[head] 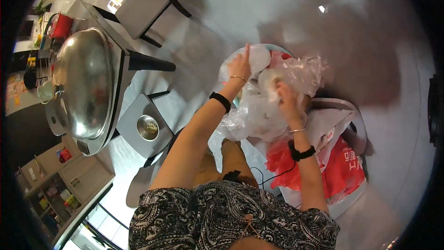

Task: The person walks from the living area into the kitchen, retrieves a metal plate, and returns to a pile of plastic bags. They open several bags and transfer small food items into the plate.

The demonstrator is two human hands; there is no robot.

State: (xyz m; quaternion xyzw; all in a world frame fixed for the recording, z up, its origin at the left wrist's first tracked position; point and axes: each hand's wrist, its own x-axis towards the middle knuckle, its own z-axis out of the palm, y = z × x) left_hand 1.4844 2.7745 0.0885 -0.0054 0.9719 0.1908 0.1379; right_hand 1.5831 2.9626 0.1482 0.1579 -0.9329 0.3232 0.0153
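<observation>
A heap of thin clear plastic bags point(267, 111) lies before me, over and around a round container with a pale teal rim point(279, 47). My left hand point(240, 65) is over a whitish plastic bag point(258, 57) at the far side, one digit extended; its grip is hidden. Closer to me and to the right, my right hand point(288, 102) is blurred, its bent fingertips on a crumpled clear plastic bag point(295, 76). Something red shows beneath the plastic near the teal rim. What lies deeper in the container is covered.
At right, a grey bin point(359, 121) holds white and red printed bags point(347, 166). A metal bowl point(148, 127) with pale pieces rests on a grey stool point(130, 123). Left of it, a table bears a large domed metal lid point(85, 83). A dark cable point(277, 175) runs near my legs.
</observation>
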